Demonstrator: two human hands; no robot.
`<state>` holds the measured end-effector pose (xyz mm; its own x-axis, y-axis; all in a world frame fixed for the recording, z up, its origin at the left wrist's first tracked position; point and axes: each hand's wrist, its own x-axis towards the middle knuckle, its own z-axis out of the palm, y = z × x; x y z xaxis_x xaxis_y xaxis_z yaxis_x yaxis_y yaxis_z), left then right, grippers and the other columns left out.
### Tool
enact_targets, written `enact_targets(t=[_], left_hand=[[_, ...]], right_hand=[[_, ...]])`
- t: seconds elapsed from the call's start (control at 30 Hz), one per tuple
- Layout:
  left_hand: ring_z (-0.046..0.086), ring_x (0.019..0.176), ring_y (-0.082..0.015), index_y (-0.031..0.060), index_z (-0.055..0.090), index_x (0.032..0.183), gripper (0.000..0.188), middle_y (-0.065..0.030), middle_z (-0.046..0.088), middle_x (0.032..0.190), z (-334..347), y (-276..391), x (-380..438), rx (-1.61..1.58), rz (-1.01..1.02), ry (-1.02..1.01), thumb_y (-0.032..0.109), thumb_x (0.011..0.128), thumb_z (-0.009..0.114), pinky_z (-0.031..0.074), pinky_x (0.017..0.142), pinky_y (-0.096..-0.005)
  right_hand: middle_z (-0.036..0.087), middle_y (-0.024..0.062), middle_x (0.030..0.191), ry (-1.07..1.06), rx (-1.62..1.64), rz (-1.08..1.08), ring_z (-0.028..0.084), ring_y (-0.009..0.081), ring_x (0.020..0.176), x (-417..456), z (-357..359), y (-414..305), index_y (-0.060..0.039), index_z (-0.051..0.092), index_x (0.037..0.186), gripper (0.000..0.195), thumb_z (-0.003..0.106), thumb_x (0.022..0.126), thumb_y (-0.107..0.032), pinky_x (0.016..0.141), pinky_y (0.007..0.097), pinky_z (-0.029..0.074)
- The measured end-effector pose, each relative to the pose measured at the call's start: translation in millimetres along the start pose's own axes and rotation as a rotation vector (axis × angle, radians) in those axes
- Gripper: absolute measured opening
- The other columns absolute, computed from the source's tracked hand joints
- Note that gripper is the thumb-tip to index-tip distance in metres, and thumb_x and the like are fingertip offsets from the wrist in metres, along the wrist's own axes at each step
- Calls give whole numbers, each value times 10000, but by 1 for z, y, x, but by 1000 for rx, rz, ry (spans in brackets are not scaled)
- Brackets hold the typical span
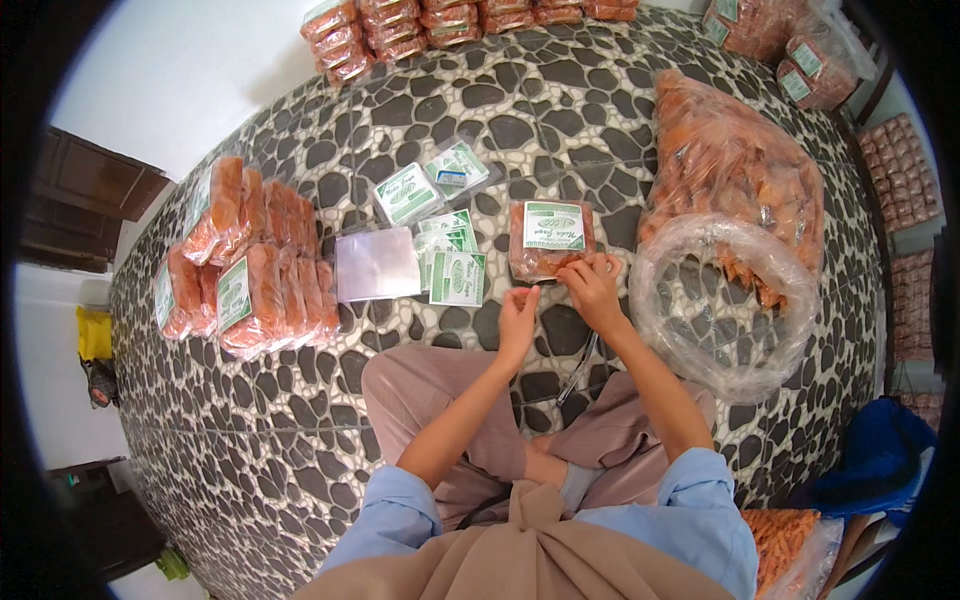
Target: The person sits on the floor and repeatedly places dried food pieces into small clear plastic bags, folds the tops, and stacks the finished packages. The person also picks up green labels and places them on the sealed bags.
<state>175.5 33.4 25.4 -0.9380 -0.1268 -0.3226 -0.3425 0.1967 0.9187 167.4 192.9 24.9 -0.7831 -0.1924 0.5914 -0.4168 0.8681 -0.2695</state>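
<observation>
On the floor before me lies a clear plastic packet of orange-brown snack pieces (529, 247), with a green-and-white printed label (553, 226) inside its upper face. My right hand (594, 289) has its fingertips pinched at the packet's lower right edge. Just below the lower left edge is my left hand (517, 321), thumb and fingers close together; whether they grip the film is unclear. Between my forearms, a slim metallic tool, perhaps tongs (577, 371), rests on the floor. Loose labels (457, 279) and a stack of clear plastic bags (379, 264) lie to the left.
A large open plastic sack of orange snacks (739, 165) lies at right, its rolled rim (652, 330) facing me. Filled packets (255, 292) stand in rows at left. More packets (390, 30) are stacked along the wall. Bagged labels (409, 193) lie ahead.
</observation>
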Motion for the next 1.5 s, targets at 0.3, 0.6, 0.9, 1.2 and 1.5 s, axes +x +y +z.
enact_targets(t=[0.3,0.6,0.9,1.2,1.5], left_hand=[[377,515,-29,93,649,889,260,57,563,744,10,-4,51,-261,-683,-467,348,840,649,261,431,-190],[376,492,-20,94,636,763,225,80,517,619,11,-18,58,-165,-631,-476,307,819,680,264,436,-190],[339,434,-20,111,630,692,202,88,455,546,13,-19,53,-163,-531,-391,277,797,676,239,400,-184],[385,433,-3,111,633,738,193,101,480,553,11,-26,59,-169,-549,-436,285,802,686,267,390,-155],[406,473,0,97,630,772,161,89,504,602,6,-24,59,-205,-575,-443,239,841,660,285,406,-148]], right_hand=[[556,-21,875,-53,-44,-69,509,187,885,-17,5,6,-126,642,891,216,644,689,-48,859,446,293],[541,39,1025,-224,27,-14,486,250,1031,-23,-13,1,-119,618,1008,307,675,710,-72,933,442,338],[482,71,1220,-628,193,27,425,301,1157,-89,-76,-39,-187,596,1115,500,781,651,-202,973,443,332],[490,35,1229,-616,140,-221,463,247,1113,-110,-60,-48,-205,622,1024,398,765,657,-265,904,385,377],[499,84,1195,-395,253,-19,472,268,1080,-112,-51,-43,-102,592,974,316,737,723,-228,891,384,396]])
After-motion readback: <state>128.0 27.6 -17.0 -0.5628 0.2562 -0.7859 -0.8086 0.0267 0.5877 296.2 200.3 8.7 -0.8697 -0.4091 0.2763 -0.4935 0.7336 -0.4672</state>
